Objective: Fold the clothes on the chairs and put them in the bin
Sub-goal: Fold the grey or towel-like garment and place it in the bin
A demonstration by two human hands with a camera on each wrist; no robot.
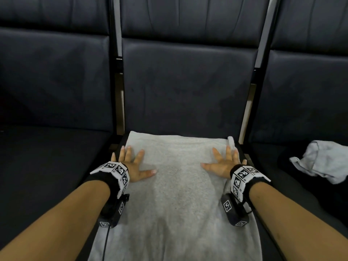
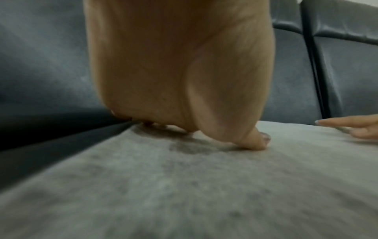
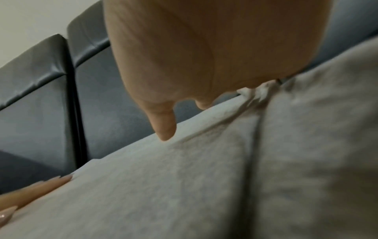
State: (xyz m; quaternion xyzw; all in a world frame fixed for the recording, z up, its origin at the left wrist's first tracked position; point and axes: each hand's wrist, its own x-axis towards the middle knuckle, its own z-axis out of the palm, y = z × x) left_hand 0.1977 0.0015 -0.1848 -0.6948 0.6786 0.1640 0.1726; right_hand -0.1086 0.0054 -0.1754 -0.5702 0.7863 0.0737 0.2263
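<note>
Garment (image 1: 178,185) lies flat on the seat (image 1: 188,91), long axis running toward the person. Left hand (image 1: 134,166) and right hand (image 1: 221,164) press it, fingers spread, near its far corners, equally close.

Free room and obstacles: the grey cloth (image 1: 177,185) covers the middle chair seat (image 1: 243,147), both spread hands upon it. Backrest (image 1: 188,87) walls the far side. Left seat (image 1: 52,166) lies bare; crumpled garment (image 1: 323,162) occupies the right seat.
</note>
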